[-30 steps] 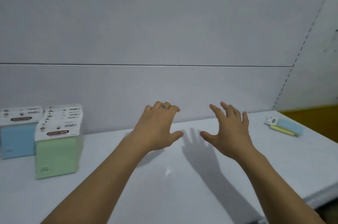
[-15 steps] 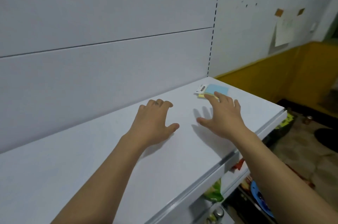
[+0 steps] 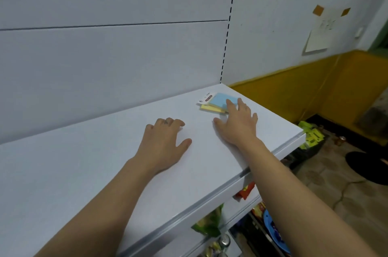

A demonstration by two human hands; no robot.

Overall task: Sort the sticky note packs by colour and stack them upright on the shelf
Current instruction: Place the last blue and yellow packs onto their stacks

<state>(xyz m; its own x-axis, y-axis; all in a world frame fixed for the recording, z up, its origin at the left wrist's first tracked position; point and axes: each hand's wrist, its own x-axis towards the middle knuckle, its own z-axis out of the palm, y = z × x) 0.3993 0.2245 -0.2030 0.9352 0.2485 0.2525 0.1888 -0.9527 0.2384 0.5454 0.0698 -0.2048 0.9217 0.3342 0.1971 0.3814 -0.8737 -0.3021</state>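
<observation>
Blue pack (image 3: 219, 100) lies flat on a yellow pack (image 3: 211, 108) at the far right corner of the shelf (image 3: 94, 168) — long axis along the shelf, white header card (image 3: 204, 99) pointing left. The card's dark label is too blurred to read. Right hand (image 3: 237, 125) is spread wide, fingertips (image 3: 228, 103) on the blue pack. Left hand (image 3: 163, 141) rests on the shelf, fingers loosely bent, holding nothing — well apart from the packs
</observation>
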